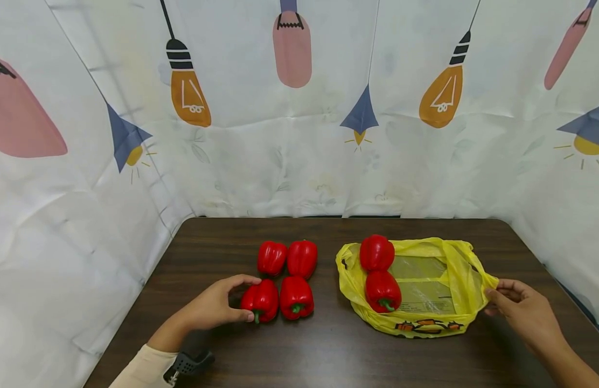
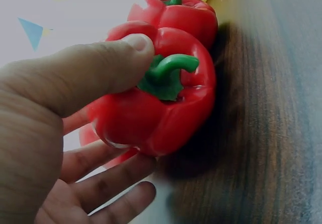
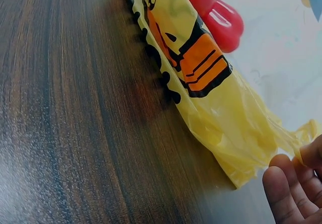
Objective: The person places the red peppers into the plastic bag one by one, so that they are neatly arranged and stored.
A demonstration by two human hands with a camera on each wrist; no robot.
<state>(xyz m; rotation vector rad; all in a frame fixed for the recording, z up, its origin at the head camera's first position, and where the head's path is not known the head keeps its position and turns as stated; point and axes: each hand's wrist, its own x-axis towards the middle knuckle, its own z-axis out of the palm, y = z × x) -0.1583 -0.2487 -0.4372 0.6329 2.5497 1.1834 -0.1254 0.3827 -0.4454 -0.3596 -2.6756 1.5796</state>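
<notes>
left hand (image 1: 213, 306) — fingers curled round red pepper (image 1: 260, 300) | right hand (image 1: 524, 310) — pinches yellow bag (image 1: 466, 269) edge

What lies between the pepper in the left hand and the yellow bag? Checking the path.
One more red pepper, then bare table up to the bag, in the head view.

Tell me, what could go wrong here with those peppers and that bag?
The left hand grips the front-left pepper pressed against its neighbour; lifting may roll that one. The yellow bag lies nearly flat, and the right hand holds only its edge, so its two peppers might spill.
</notes>
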